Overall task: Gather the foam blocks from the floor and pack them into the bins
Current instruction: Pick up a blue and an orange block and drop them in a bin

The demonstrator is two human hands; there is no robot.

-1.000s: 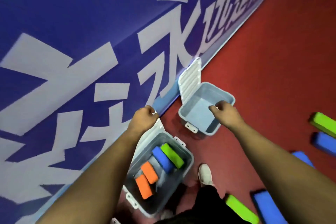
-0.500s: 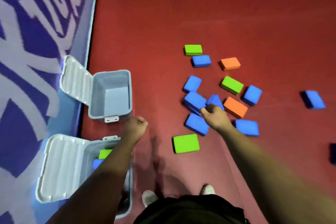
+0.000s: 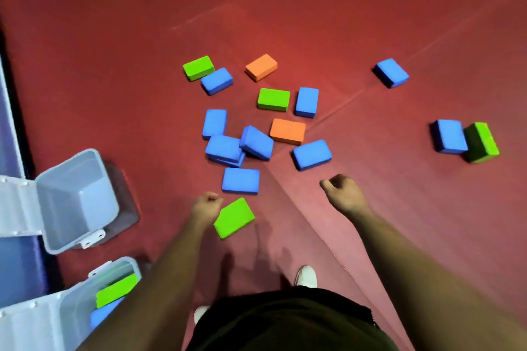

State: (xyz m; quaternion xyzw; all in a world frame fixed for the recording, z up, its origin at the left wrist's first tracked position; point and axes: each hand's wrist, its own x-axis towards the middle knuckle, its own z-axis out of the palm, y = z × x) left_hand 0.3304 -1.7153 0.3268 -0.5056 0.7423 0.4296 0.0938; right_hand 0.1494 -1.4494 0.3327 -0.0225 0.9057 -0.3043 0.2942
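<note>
Foam blocks [image 3: 241,184] (blue, green, orange) lie before left hand [image 3: 206,205] and right hand [image 3: 345,190], both curled empty.

Green block [image 3: 234,217] flat on floor, just right of left hand [image 3: 206,206]. Blue block [image 3: 241,180] just beyond. Second blue block [image 3: 311,154] ahead of right hand [image 3: 343,192]. 2 grey bins left of left hand, lids open: far bin [image 3: 57,239] bare inside, near bin [image 3: 125,263] holding packed green block [image 3: 117,289], packed blue block [image 3: 104,313].

foam blocks [image 3: 241,180] strewn on floor [image 3: 114,65], open bins [image 3: 77,202] beside, left hand [image 3: 206,206], right hand [image 3: 343,192] both fisted
</note>
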